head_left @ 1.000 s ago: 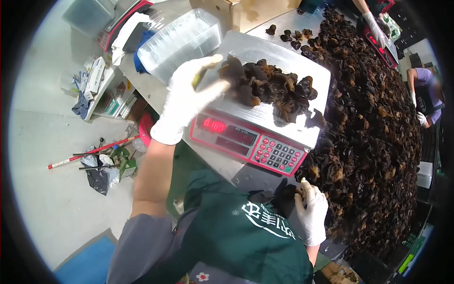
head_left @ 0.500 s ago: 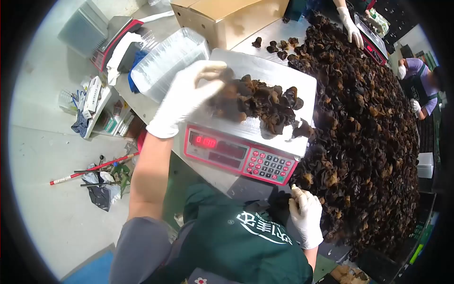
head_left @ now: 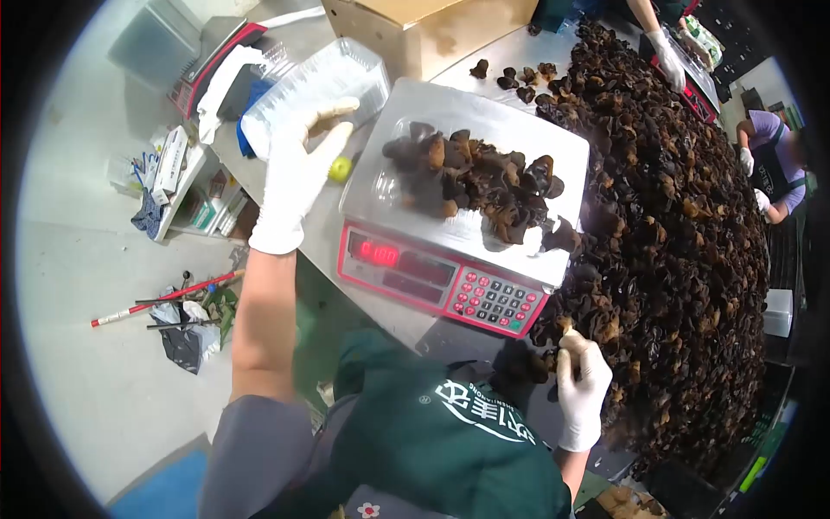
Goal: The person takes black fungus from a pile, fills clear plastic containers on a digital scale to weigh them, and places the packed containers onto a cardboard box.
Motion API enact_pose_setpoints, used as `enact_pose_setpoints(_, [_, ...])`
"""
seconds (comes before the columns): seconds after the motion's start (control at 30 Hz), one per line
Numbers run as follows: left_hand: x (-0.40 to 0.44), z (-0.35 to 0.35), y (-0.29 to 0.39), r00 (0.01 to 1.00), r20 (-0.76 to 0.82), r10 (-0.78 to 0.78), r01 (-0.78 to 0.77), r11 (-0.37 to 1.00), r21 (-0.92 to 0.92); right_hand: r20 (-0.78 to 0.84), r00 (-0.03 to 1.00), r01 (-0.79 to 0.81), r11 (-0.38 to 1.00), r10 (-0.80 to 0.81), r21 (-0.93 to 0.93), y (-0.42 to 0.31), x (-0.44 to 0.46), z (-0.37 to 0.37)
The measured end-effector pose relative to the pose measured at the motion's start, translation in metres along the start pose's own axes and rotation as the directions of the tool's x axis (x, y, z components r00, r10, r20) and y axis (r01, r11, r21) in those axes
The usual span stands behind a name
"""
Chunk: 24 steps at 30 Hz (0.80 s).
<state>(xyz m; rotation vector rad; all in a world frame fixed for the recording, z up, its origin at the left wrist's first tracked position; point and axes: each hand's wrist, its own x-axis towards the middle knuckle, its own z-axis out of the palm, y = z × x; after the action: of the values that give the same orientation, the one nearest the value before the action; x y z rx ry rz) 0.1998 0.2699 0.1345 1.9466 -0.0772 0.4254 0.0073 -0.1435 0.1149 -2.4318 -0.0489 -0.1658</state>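
My left hand (head_left: pixel 290 186), in a white glove, is raised left of the scale with fingers apart and nothing in them. Just behind its fingertips lies a stack of clear plastic trays (head_left: pixel 346 73). A small round green thing (head_left: pixel 340 169) shows beside its palm. On the electronic scale (head_left: pixel 553 156) rests a heap of dark brown wood ear mushrooms (head_left: pixel 484 186); its red display is lit. At the near edge of a large pile of wood ears (head_left: pixel 666 259), my gloved right hand (head_left: pixel 585 389) has its fingertips pinched together; what they hold is unclear.
A cardboard box (head_left: pixel 432 39) stands behind the scale, and a few loose wood ears (head_left: pixel 519 80) lie near it. Another person's gloved hand (head_left: pixel 667 62) is by a second scale (head_left: pixel 696 91) across the pile. Farther right is a person in an apron (head_left: pixel 774 160).
My left hand has moved left, away from the mushrooms on the scale toward the plastic trays. My right hand has shifted slightly right and up along the pile's edge.
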Motion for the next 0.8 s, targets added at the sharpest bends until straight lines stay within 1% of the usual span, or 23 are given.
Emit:
enact_pose_setpoints(0.07, [-0.004,-0.007,-0.004,0.998,0.023,-0.062,0.063,0.997,-0.042,-0.007,1.0,-0.021,0.997,0.022,0.07,0.0,0.007,-0.003])
enact_pose_setpoints(0.13, [-0.011,-0.012,-0.003,0.992,0.069,-0.103,0.105,0.994,-0.025,0.017,0.997,-0.08,0.99,0.078,0.113,-0.002,0.014,-0.005])
enact_pose_setpoints(0.17, [-0.014,-0.015,-0.003,0.989,0.092,-0.115,0.116,0.993,-0.008,0.017,0.999,-0.029,0.993,0.028,0.11,0.0,0.019,-0.004])
enact_pose_setpoints(0.2, [-0.015,-0.015,-0.004,0.985,0.12,-0.121,0.122,0.993,0.002,0.027,0.999,-0.021,0.994,0.019,0.106,-0.001,0.023,-0.005])
enact_pose_setpoints(0.3, [-0.022,-0.014,-0.007,0.968,0.153,-0.197,0.203,0.979,-0.028,0.041,0.999,-0.027,0.996,0.024,0.08,-0.015,0.04,-0.011])
enact_pose_setpoints(0.33, [-0.024,-0.013,-0.007,0.964,0.162,-0.212,0.219,0.975,-0.027,-0.021,0.998,0.063,0.997,-0.062,0.041,-0.014,0.047,-0.008])
enact_pose_setpoints(0.37, [-0.026,-0.012,-0.003,0.955,0.163,-0.248,0.25,0.968,0.008,-0.044,0.994,0.099,0.995,-0.098,0.026,-0.018,0.053,-0.008])
enact_pose_setpoints(0.4, [-0.027,-0.011,-0.003,0.955,0.167,-0.244,0.246,0.969,0.008,-0.063,0.989,0.136,0.991,-0.135,0.014,-0.021,0.059,-0.007])
enact_pose_setpoints(0.47, [-0.029,-0.011,-0.005,0.957,0.166,-0.239,0.24,0.971,0.014,-0.119,0.979,0.16,0.987,-0.162,-0.03,-0.028,0.073,-0.002])
enact_pose_setpoints(0.5, [-0.031,-0.011,-0.002,0.962,0.166,-0.216,0.213,0.976,0.035,-0.147,0.974,0.171,0.985,-0.175,-0.034,-0.032,0.082,0.0])
enact_pose_setpoints(0.6, [-0.034,-0.011,-0.006,0.977,0.143,-0.16,0.158,0.987,0.023,-0.211,0.958,0.182,0.981,-0.193,-0.073,-0.042,0.109,0.005])
enact_pose_setpoints(0.63, [-0.035,-0.011,-0.005,0.978,0.141,-0.156,0.156,0.988,0.014,-0.202,0.963,0.169,0.984,-0.176,-0.052,-0.049,0.118,0.005])
enact_pose_setpoints(0.67, [-0.037,-0.011,-0.003,0.979,0.137,-0.154,0.154,0.988,0.006,-0.167,0.971,0.16,0.983,-0.173,-0.088,-0.054,0.125,0.006])
enact_pose_setpoints(0.73, [-0.04,-0.013,0.0,0.98,0.129,-0.151,0.152,0.988,-0.002,-0.135,0.961,0.215,0.958,-0.242,-0.188,-0.044,0.135,0.019])
enact_pose_setpoints(0.77, [-0.042,-0.014,0.001,0.981,0.124,-0.15,0.152,0.988,-0.002,-0.162,0.956,0.212,0.958,-0.244,-0.192,-0.038,0.139,0.024])
enact_pose_setpoints(0.8, [-0.043,-0.016,0.001,0.982,0.118,-0.151,0.152,0.988,-0.004,-0.185,0.963,0.181,0.979,-0.196,-0.097,-0.038,0.139,0.021])
